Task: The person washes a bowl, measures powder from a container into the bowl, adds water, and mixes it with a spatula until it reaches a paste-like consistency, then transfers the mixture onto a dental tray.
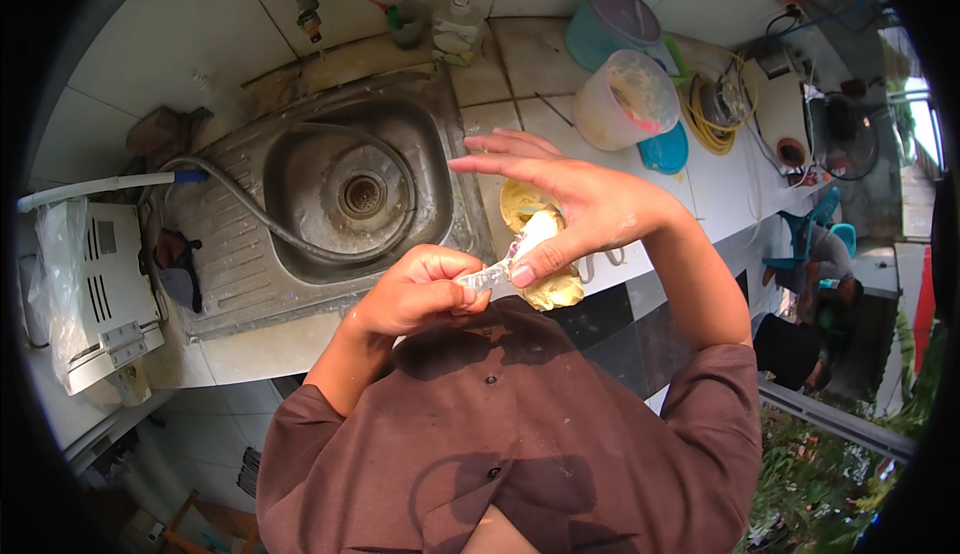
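Note:
My left hand [425, 289] is closed around one end of a clear, whitish plastic piece [487, 276], possibly a handle; its exact kind I cannot make out. At the other end of it sits a pale yellow, soft, creamy lump [555, 292] with a smooth, wet-looking surface. Over the lump is my right hand [580, 199], its fingers stretched out to the left and its thumb resting against the yellow stuff. Partly hidden behind that hand, a yellow bowl or cup [517, 199] stands at the counter's edge by the sink.
Left of centre is a steel sink [455, 154] with a grey hose [240, 209] coiled in it. A whitish tub [610, 119], a teal lidded container [590, 39] and a blue lid [665, 149] stand right. A white appliance [110, 284] is left; another person [825, 274] is far right.

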Tool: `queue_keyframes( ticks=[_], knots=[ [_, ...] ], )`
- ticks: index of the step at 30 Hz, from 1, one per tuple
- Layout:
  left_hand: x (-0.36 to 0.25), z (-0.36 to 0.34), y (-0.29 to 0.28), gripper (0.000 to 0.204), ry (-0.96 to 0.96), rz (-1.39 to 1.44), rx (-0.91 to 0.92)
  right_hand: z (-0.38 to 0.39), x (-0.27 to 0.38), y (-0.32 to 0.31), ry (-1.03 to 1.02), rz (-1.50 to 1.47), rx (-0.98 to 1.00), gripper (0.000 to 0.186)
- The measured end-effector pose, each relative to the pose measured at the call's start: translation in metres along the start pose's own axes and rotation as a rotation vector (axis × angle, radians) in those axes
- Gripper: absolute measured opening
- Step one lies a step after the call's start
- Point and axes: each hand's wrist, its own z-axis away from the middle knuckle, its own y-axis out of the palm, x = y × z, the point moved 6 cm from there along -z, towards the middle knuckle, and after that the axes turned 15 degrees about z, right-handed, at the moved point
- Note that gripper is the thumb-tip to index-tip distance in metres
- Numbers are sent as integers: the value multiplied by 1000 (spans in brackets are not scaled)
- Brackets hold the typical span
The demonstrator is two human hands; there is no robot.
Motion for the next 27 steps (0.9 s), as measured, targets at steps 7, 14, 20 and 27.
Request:
queue_keyframes(
  ticks=[7, 14, 20, 27],
  knots=[
    [0, 0, -4, 22, 96, 133, -31, 8, -16, -31, 41, -256, -69, 83],
    [-10, -6, 0, 20, 364, 300, -20, 64, 28, -6, -119, 565, -1051, 68],
    [-14, -16, 13, 17, 418, 436, -66, 43, 28, 48, -7, 933, -1123, 50],
    [-16, -22, 36, 16, 376, 453, 17, 56, 15, 36, 33, 896, -1246, 52]
  ],
)
